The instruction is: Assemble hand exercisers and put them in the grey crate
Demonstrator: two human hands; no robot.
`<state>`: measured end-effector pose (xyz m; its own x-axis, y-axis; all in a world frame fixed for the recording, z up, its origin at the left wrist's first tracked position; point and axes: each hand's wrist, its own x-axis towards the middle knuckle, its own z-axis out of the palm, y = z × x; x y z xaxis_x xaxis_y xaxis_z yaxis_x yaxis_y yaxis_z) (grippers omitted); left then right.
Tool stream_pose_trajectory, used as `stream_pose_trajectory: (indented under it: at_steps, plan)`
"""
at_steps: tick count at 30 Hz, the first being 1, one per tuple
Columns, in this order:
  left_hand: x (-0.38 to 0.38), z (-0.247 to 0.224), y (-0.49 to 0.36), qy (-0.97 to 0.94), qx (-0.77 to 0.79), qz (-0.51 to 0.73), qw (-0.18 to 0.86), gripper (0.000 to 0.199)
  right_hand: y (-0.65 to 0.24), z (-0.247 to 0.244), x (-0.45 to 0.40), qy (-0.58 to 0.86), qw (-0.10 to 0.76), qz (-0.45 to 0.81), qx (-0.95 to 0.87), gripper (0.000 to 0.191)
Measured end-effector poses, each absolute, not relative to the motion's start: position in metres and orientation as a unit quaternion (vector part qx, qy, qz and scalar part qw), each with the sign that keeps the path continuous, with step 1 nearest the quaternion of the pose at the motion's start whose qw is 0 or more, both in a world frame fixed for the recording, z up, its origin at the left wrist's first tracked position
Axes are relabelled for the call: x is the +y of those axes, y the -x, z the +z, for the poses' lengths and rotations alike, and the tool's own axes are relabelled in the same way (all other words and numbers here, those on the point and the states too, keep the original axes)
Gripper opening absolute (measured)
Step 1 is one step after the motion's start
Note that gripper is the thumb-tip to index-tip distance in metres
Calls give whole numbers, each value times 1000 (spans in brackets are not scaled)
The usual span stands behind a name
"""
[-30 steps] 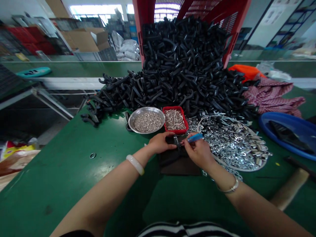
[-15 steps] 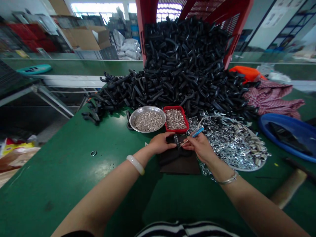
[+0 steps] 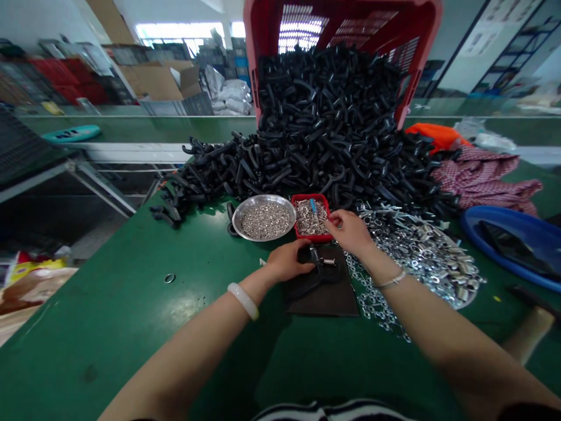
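Observation:
My left hand (image 3: 289,260) is closed around the top of a black handle-like part (image 3: 310,283), holding it down on a dark flat pad (image 3: 337,301). A small coil spring (image 3: 328,261) sits at the part's right side, and a shiny metal piece shows by my left fingertips. My right hand (image 3: 350,231) is at the right rim of a red tray (image 3: 318,238) of small metal pins, thumb and fingers pinched together; what they hold, if anything, is too small to make out. A blue-handled tool (image 3: 312,205) lies on the pins in that tray.
A metal bowl (image 3: 236,229) of small metal bits stands left of the tray. Loose rings and sleeves (image 3: 421,257) are heaped on the right. Black parts (image 3: 324,140) spill from a tipped red crate (image 3: 254,76). A blue basin (image 3: 473,225) and a hammer (image 3: 532,333) lie far right.
My right hand has left the black part, moved up to the red tray and let go of the blue-handled tool there. My left hand still holds the part; the spring is now uncovered.

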<state>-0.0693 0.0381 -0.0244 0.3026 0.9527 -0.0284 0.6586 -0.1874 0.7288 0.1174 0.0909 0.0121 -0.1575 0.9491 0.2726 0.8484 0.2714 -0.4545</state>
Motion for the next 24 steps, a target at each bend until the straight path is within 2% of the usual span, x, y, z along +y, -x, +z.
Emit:
stream_pose_trajectory:
  at_steps: [5,13,18,24]
  plan:
    - [33,-17,68,-765,549,201,269,60,-141,-2,39,583,138,184,-779,25]
    - [26,-8,65,-765,552,215,254,60,-145,-15,24,593,189,374,-688,18]
    - [29,-7,69,-719,522,236,393,61,-144,-16,21,566,274,529,-569,21]
    - [38,2,75,-587,455,207,637,69,-138,-12,16,510,369,577,-521,32]
